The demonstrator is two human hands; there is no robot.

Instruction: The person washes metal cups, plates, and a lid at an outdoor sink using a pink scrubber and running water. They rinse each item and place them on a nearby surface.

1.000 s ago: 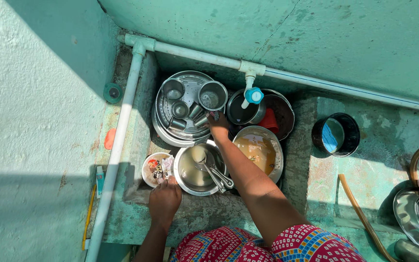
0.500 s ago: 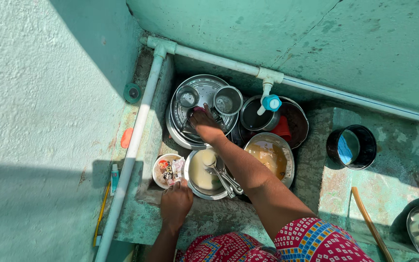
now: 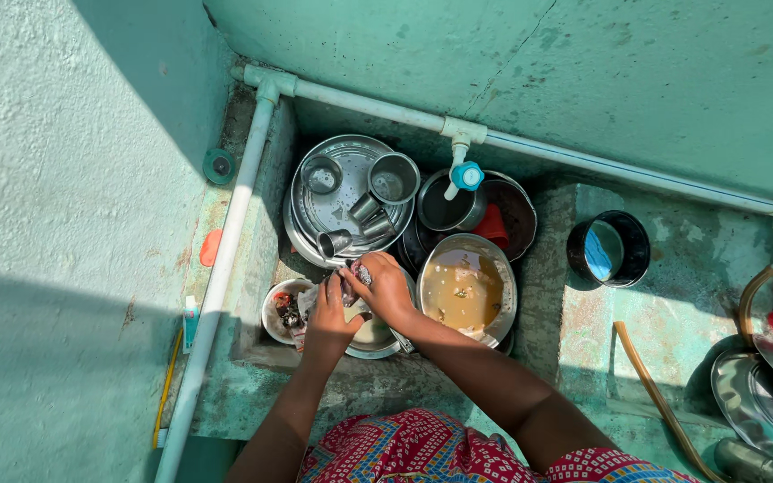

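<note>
My right hand [image 3: 388, 288] and my left hand [image 3: 327, 320] meet over a steel bowl [image 3: 374, 343] in the sink. Between their fingers is a small grey thing [image 3: 361, 272], and both hands close on it; what it is I cannot tell. Just behind them lies a large steel plate [image 3: 302, 225] carrying steel cups [image 3: 394, 177], one of them tipped on its side [image 3: 335, 242]. To the right of my hands stands a steel bowl of brown water [image 3: 469, 291]. A small white bowl of scraps [image 3: 281, 310] sits left of my left hand.
A tap with a blue handle [image 3: 465, 175] hangs over a dark pot [image 3: 451, 211] beside a red cup [image 3: 495, 229]. A black mug [image 3: 608, 249], a brown hose [image 3: 664, 402] and steel plates [image 3: 758, 402] are on the right ledge. A white pipe [image 3: 225, 259] runs along the left wall.
My right hand drew back from the plate of cups. My left hand left the sink's front edge, and the two now meet over the steel bowl.
</note>
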